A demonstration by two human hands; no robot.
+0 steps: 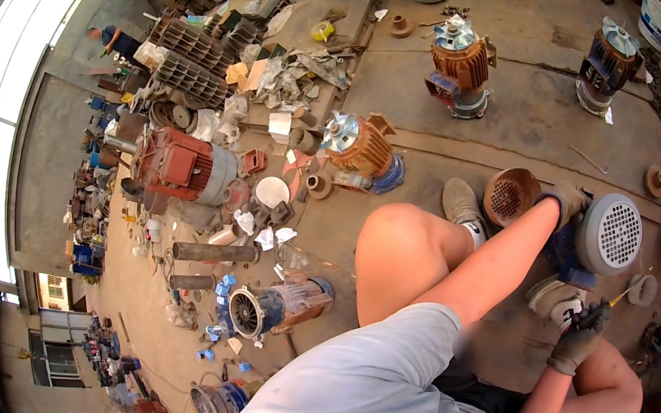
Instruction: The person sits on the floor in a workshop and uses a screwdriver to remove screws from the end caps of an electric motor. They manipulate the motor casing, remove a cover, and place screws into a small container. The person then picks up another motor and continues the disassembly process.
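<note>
Standing on the brown floor [530, 91], three rust-brown finned motors [466, 72] are showing bare silver fan blades [456, 33], so I am judging them uncovered. Beside the crouching person [371, 386], a blue-bodied motor [574, 264] is carrying a round grey perforated cover [612, 235]. Progress, by my judgement: this cover is sitting in place; its fastening is not showing, so finishing may be remaining. A rusty bowl-shaped perforated part [504, 201] is lying on the floor, left of the motor.

Pose: the left forearm [502, 268] is slanting forward and rightward, nearly straight; the right forearm [545, 405] is rising steeply beside the bare right knee [612, 391]. The grey-gloved left hand [565, 200] is resting at the cover's near-left edge; I am not able to tell whether it is gripping. The dark-gloved right hand [578, 336] is grasping a slim yellow tool [615, 299], thin end pointing up and away.
</note>
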